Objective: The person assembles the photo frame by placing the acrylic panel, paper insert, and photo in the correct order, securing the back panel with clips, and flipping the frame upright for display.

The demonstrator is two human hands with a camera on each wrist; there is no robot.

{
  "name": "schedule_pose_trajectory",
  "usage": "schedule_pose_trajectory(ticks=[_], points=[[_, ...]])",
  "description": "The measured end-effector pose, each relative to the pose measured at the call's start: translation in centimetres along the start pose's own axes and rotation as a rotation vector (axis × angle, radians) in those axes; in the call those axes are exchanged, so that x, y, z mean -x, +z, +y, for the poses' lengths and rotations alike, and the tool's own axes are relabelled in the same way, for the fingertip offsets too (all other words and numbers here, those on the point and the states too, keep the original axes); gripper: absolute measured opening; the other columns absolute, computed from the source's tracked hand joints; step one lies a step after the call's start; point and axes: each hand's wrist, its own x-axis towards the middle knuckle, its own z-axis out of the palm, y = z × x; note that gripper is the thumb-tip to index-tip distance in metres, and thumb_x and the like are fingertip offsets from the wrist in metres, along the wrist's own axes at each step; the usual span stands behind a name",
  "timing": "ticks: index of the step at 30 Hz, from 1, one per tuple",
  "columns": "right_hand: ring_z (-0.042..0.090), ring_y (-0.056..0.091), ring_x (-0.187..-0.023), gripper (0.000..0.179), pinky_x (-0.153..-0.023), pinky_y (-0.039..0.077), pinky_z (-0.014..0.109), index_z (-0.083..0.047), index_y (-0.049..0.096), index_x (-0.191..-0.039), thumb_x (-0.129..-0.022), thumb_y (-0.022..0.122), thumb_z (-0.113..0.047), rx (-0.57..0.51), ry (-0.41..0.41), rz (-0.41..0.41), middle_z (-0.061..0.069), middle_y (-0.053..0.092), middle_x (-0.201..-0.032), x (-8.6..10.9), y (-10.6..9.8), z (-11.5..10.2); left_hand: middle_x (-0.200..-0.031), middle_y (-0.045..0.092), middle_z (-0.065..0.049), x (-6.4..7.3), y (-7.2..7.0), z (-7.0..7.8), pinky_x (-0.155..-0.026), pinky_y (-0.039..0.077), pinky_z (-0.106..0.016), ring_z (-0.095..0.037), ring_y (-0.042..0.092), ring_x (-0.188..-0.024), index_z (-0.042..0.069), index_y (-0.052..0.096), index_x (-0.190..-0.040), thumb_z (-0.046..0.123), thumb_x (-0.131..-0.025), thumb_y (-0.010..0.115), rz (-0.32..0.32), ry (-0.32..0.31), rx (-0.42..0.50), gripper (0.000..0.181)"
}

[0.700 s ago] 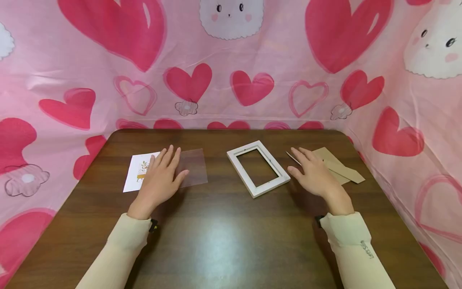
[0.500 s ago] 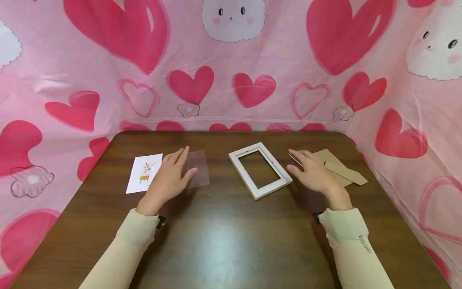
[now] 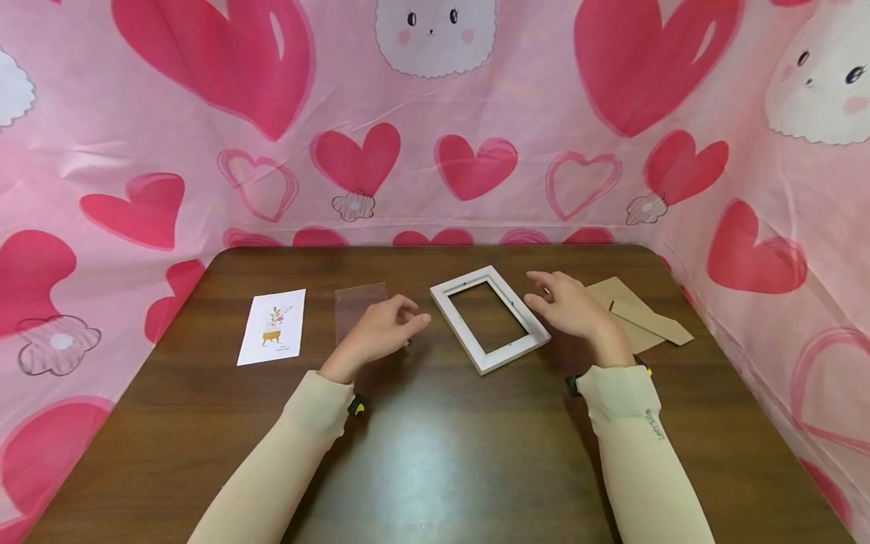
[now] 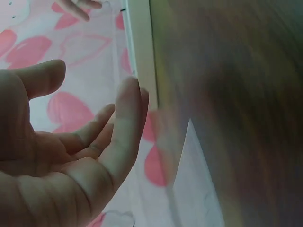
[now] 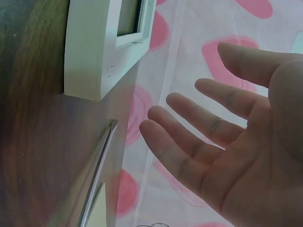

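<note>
A white rectangular picture frame (image 3: 462,327) lies at an angle on the brown table between the two hands. My left hand (image 3: 381,329) is left of the frame, fingers loosely bent, with nothing in its grasp; its thumb points toward the frame. In the left wrist view the bent fingers (image 4: 125,118) overlap the scene beside the frame's edge (image 4: 142,52). On the other side, my right hand (image 3: 564,306) hovers close to the frame's right edge. The right wrist view shows its fingers (image 5: 184,153) spread and relaxed, apart from the frame (image 5: 87,52).
A clear plastic sheet (image 3: 352,306) lies behind the left hand, partly covered by it. Farther left is a white card (image 3: 257,332) printed with a potted plant. A brown cardboard backing (image 3: 612,291) with a slanted strip (image 3: 649,321) lies to the right. Heart-patterned cloth (image 3: 435,98) surrounds the table.
My left hand has moved right from the card and plastic sheet toward the frame, its fingers bending more. My right hand has shifted slightly left, nearer the frame. The frame stays put.
</note>
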Motion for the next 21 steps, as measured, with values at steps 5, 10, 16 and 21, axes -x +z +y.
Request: schedule_pose_trajectory(ticks=[5, 10, 16, 21], points=[[0.042, 0.060, -0.122, 0.053, -0.106, 0.049, 0.062, 0.001, 0.051, -0.153, -0.108, 0.061, -0.025, 0.008, 0.010, -0.026, 0.026, 0.065, -0.130, -0.5, 0.2, 0.4, -0.101, 0.073, -0.012, -1.1, 1.8, 0.8, -0.077, 0.064, -0.036, -0.018, 0.076, -0.075, 0.002, 0.063, -0.125, 0.041, -0.105, 0.068, -0.088, -0.093, 0.123, 0.044], [0.035, 0.061, -0.108, 0.048, -0.097, 0.051, 0.056, 0.005, 0.057, -0.146, -0.106, 0.063, -0.021, 0.045, -0.005, -0.045, 0.018, 0.070, -0.111, -0.9, 1.0, 0.8, -0.094, 0.071, -0.011, -1.6, 2.9, 1.7, -0.074, 0.064, -0.033, -0.017, 0.075, -0.073, 0.004, 0.063, -0.116, 0.041, -0.105, 0.068, -0.151, -0.137, 0.134, 0.038], [0.032, 0.063, -0.098, 0.047, -0.089, 0.053, 0.051, 0.006, 0.059, -0.144, -0.105, 0.066, -0.019, 0.044, 0.012, -0.080, 0.017, 0.070, -0.104, -1.1, 1.7, 1.0, -0.093, 0.072, -0.013, -1.8, 4.0, 2.4, -0.072, 0.063, -0.031, -0.018, 0.075, -0.070, 0.004, 0.063, -0.108, 0.038, -0.105, 0.068, -0.216, -0.134, 0.163, 0.034], [0.032, 0.065, -0.096, 0.048, -0.087, 0.055, 0.050, 0.008, 0.057, -0.144, -0.105, 0.064, -0.018, 0.029, 0.032, -0.115, 0.019, 0.071, -0.107, -1.0, 1.9, 1.0, -0.090, 0.072, -0.013, -1.9, 4.7, 2.6, -0.070, 0.063, -0.030, -0.018, 0.075, -0.069, 0.004, 0.064, -0.105, 0.036, -0.105, 0.069, -0.211, -0.121, 0.172, 0.032]])
